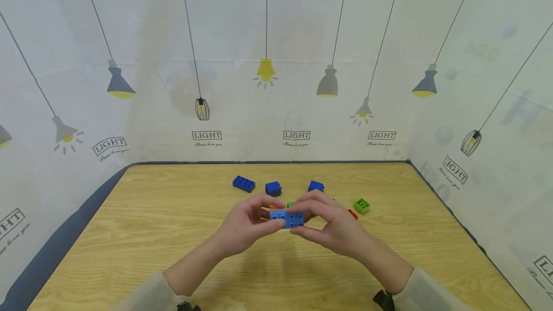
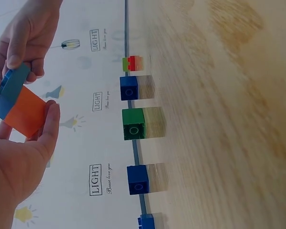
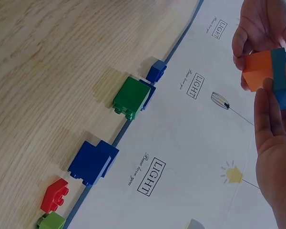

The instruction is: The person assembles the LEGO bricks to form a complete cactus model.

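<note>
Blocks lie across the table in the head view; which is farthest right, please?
The lime block; the red one and all others lie further left.

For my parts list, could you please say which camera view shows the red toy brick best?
The right wrist view: the red toy brick is largest there, its studs plain. The left wrist view shows it small; in the head view the right hand hides part of it.
</note>
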Available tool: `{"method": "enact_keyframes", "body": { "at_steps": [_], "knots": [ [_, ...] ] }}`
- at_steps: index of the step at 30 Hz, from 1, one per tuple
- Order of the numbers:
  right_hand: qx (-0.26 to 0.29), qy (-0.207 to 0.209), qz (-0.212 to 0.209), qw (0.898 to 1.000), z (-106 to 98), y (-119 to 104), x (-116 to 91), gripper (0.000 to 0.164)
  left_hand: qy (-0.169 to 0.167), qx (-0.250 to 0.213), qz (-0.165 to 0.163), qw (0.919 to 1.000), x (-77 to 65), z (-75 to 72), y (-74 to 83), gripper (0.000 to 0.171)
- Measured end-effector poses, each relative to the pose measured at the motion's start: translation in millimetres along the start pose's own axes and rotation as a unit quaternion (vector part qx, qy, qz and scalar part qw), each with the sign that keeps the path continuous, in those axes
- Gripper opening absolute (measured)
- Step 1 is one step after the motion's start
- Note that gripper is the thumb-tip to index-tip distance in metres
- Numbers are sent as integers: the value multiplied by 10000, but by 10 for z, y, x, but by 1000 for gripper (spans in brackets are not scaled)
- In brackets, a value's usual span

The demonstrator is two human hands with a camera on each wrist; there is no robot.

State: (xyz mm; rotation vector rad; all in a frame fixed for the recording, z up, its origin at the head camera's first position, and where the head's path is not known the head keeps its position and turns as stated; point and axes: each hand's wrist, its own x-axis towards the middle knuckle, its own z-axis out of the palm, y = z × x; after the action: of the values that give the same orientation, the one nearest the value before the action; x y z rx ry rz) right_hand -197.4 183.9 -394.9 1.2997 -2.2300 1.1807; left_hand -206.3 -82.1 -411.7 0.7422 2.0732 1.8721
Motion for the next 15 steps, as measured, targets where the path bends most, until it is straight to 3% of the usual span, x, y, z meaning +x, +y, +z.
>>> {"method": "enact_keyframes", "body": {
  "at_steps": [7,15],
  "knots": [
    [-61,29,-325,9994,1,-18,17,43,73,-64,213,9997,-2,-9,18,30],
    [127,-59,-181,9997,0,-13,8,43,-30,18,193,9998,-16,-31,53,31]
  ]
}}
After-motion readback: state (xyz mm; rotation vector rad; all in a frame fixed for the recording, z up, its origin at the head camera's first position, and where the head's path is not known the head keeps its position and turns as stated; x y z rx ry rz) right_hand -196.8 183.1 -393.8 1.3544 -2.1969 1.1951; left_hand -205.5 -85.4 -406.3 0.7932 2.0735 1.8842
